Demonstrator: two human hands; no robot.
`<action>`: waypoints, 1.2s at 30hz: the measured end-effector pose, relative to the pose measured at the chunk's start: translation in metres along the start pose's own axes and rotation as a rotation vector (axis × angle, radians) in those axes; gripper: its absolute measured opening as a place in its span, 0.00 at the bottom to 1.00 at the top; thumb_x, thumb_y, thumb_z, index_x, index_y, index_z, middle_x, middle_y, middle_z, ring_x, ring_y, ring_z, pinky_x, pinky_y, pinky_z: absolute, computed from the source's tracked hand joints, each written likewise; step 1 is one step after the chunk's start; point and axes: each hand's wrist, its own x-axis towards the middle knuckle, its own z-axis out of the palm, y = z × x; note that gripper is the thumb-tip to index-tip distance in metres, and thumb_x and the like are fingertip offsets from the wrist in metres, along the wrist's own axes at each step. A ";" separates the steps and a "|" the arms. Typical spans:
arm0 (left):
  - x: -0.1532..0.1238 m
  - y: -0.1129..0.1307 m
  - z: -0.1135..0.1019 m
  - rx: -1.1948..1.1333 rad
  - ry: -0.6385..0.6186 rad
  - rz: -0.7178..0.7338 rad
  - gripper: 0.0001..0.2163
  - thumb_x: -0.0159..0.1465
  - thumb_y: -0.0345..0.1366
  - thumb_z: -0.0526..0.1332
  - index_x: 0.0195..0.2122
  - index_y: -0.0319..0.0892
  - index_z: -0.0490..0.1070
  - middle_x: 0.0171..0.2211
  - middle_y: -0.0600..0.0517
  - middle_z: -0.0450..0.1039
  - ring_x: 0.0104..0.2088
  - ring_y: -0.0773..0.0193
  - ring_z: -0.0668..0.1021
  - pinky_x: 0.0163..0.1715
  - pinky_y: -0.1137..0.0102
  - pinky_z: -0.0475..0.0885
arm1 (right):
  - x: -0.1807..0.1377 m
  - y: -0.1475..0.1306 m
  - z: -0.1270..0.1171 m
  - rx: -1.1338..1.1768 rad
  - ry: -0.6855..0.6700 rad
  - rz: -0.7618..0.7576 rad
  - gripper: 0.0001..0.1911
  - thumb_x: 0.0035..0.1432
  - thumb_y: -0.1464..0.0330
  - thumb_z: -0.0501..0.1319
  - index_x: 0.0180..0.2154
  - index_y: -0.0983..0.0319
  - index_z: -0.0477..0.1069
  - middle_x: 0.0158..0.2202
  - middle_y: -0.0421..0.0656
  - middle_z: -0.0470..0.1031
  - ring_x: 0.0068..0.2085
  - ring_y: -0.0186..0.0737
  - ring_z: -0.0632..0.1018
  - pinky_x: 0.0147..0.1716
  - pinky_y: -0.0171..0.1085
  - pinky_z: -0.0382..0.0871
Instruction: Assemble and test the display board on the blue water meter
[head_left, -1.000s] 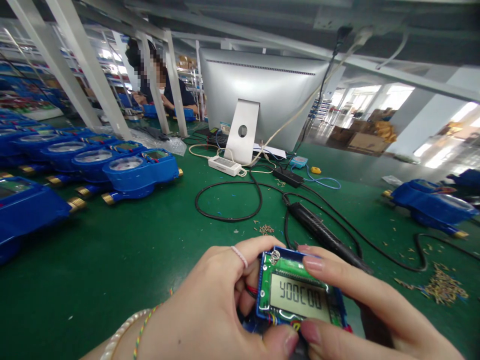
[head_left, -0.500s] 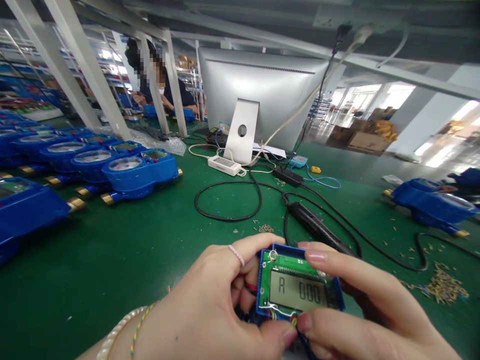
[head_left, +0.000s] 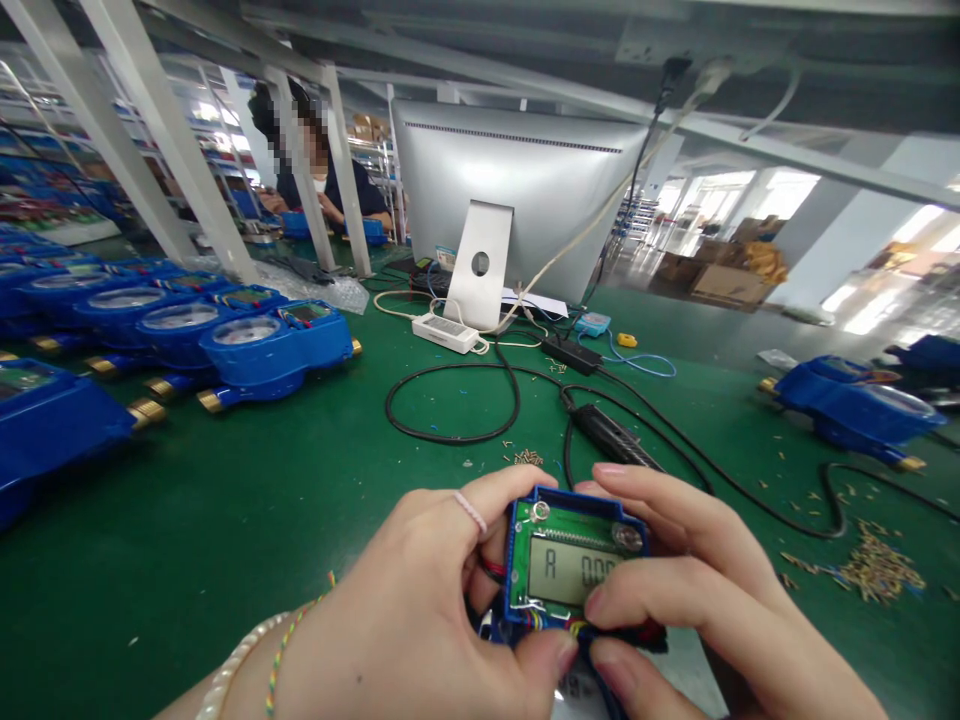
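Note:
Both hands hold one small blue display module (head_left: 568,562) low in the middle of the view, just above the green bench mat (head_left: 247,500). It has a green circuit board and a lit LCD that reads "A" and zeros. My left hand (head_left: 420,610) grips its left side, thumb under the bottom edge. My right hand (head_left: 690,590) wraps the right side, and one finger lies across the lower right of the screen. Red and coloured wires show between the fingers.
Rows of blue water meters (head_left: 262,350) with brass fittings line the left. Another blue meter (head_left: 855,405) lies at right. A black tool (head_left: 611,435) with looped cables, a silver monitor (head_left: 517,190), a white adapter and loose brass screws (head_left: 874,565) lie beyond. A person sits at the far left.
The screen went from "Y00C00" to "A 000". The module has shifted slightly left and up. A right finger has slid down from its top edge onto the screen's lower right.

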 end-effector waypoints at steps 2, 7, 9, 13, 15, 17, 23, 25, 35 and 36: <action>0.000 -0.002 0.001 -0.012 0.006 0.008 0.18 0.50 0.31 0.63 0.43 0.45 0.66 0.23 0.59 0.67 0.19 0.70 0.71 0.14 0.80 0.64 | 0.000 -0.004 0.003 0.016 0.019 0.013 0.13 0.50 0.77 0.60 0.38 0.55 0.67 0.59 0.37 0.58 0.57 0.33 0.67 0.55 0.26 0.64; -0.001 -0.002 0.002 0.034 0.030 0.025 0.22 0.49 0.31 0.63 0.46 0.45 0.66 0.21 0.60 0.67 0.17 0.69 0.71 0.14 0.80 0.65 | 0.002 -0.014 0.013 0.123 0.105 0.181 0.12 0.51 0.78 0.55 0.34 0.55 0.64 0.53 0.39 0.63 0.54 0.33 0.69 0.33 0.23 0.70; -0.002 -0.002 0.003 0.054 0.024 0.057 0.22 0.50 0.31 0.63 0.48 0.45 0.65 0.21 0.60 0.67 0.17 0.70 0.71 0.14 0.80 0.66 | 0.003 -0.017 0.017 0.156 0.148 0.209 0.10 0.52 0.77 0.55 0.34 0.55 0.63 0.52 0.40 0.64 0.55 0.34 0.68 0.33 0.25 0.69; -0.003 -0.008 0.006 0.092 0.072 0.158 0.25 0.50 0.29 0.63 0.50 0.47 0.63 0.21 0.62 0.67 0.16 0.71 0.71 0.13 0.83 0.65 | 0.002 -0.021 0.022 0.203 0.184 0.238 0.09 0.53 0.76 0.53 0.32 0.56 0.62 0.52 0.41 0.63 0.55 0.38 0.66 0.40 0.30 0.66; -0.004 -0.011 0.008 0.129 0.150 0.226 0.29 0.49 0.29 0.64 0.53 0.47 0.60 0.22 0.62 0.68 0.16 0.73 0.71 0.13 0.84 0.65 | 0.002 -0.023 0.023 0.220 0.179 0.255 0.09 0.54 0.77 0.52 0.32 0.56 0.61 0.53 0.40 0.62 0.56 0.37 0.65 0.43 0.30 0.64; -0.004 -0.012 0.009 0.194 0.213 0.274 0.31 0.48 0.29 0.64 0.54 0.44 0.60 0.21 0.62 0.69 0.15 0.73 0.71 0.14 0.84 0.65 | 0.001 -0.024 0.023 0.232 0.150 0.293 0.10 0.54 0.77 0.52 0.32 0.55 0.61 0.55 0.38 0.60 0.58 0.35 0.63 0.43 0.27 0.64; -0.007 -0.013 0.013 0.437 0.335 0.349 0.29 0.46 0.33 0.65 0.51 0.33 0.64 0.22 0.54 0.73 0.18 0.68 0.74 0.17 0.80 0.71 | 0.001 -0.020 0.014 0.228 0.021 0.308 0.12 0.54 0.78 0.53 0.35 0.54 0.62 0.57 0.36 0.58 0.59 0.33 0.64 0.37 0.23 0.69; -0.009 -0.017 0.014 0.399 0.356 0.301 0.31 0.46 0.35 0.66 0.53 0.39 0.62 0.26 0.54 0.74 0.20 0.66 0.75 0.19 0.78 0.73 | 0.001 -0.016 0.009 0.240 0.015 0.284 0.12 0.54 0.77 0.56 0.36 0.54 0.63 0.56 0.37 0.61 0.56 0.35 0.69 0.38 0.24 0.71; -0.006 -0.008 0.006 -0.203 0.056 -0.041 0.28 0.48 0.30 0.66 0.52 0.46 0.63 0.37 0.52 0.76 0.30 0.62 0.80 0.34 0.70 0.79 | -0.001 -0.012 0.012 0.206 0.198 0.124 0.14 0.49 0.78 0.61 0.37 0.56 0.71 0.57 0.39 0.64 0.56 0.33 0.70 0.51 0.22 0.66; -0.006 -0.007 0.006 -0.226 0.051 -0.049 0.29 0.48 0.30 0.66 0.52 0.46 0.63 0.39 0.52 0.76 0.32 0.61 0.81 0.36 0.69 0.79 | 0.000 -0.012 0.013 0.212 0.221 0.110 0.14 0.49 0.79 0.61 0.37 0.57 0.71 0.57 0.39 0.64 0.55 0.34 0.71 0.52 0.23 0.66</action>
